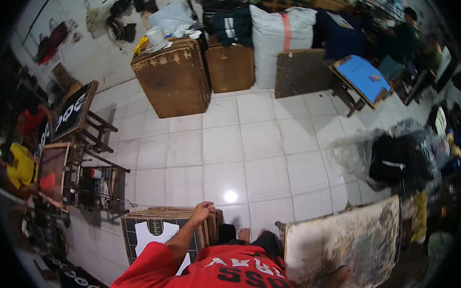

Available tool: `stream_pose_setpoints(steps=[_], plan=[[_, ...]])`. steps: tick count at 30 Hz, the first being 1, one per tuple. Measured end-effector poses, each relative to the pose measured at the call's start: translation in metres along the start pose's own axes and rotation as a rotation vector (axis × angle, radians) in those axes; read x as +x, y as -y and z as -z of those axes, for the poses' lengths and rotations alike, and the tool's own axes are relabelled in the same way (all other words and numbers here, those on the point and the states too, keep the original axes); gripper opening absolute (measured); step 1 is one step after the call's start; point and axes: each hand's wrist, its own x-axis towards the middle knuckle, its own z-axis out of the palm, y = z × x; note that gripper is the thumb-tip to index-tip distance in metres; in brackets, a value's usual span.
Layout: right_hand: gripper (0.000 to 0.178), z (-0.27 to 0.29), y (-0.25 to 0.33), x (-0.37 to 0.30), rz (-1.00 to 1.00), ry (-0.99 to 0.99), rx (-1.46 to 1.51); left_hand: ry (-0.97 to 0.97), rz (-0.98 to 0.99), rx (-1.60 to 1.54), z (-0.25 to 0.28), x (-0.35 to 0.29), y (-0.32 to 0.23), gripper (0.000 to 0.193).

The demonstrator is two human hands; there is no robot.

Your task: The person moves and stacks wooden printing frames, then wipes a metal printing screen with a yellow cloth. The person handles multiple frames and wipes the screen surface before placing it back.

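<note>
Nearest, beyond the red short-sleeved shirt with white and black lettering (232, 279), the right hand (343, 273) is over the near part of a broad white board with dark stains (350, 231); shadow hides its fingers, so I cannot tell whether they are apart, together or pressing on the surface. That board's longer visible axis runs left to right, its far right corner tilted away. The left hand (204, 212) is at the far right corner of a stack of brown-edged boards (212, 229), fingers apart and loosely curled, with nothing visible between them; contact with the stack is unclear. On the stack's black, grid-lined top board (132, 244) lies a white shirt-shaped flat sheet (148, 239), left of the left hand and nearer the body. Its notched neck faces the top board's far edge, its long axis runs back toward the body, and the forearm crosses it; the left hand is clearly the nearer one. Farther off, past the white tiled floor (223, 149), stands another brown board stack (170, 90).
</note>
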Motion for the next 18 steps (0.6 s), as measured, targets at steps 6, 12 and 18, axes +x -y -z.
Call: stream_pose_setpoints(steps=[6, 12, 18], plan=[[0.039, -0.028, 0.242, -0.003, -0.05, -0.238, 0.341, -0.091, 0.204, 0.211, 0.081, 0.024, 0.053, 0.024], [0.038, -0.088, 0.579, -0.102, 0.762, 0.173, 0.691, -0.513, 0.473, -0.227, 0.122, 0.05, 0.056, 0.023], [0.024, -0.086, 0.832, -0.363, 1.444, 0.711, 0.638, -0.564, 0.254, -0.477, 0.092, 0.123, 0.004, 0.028]])
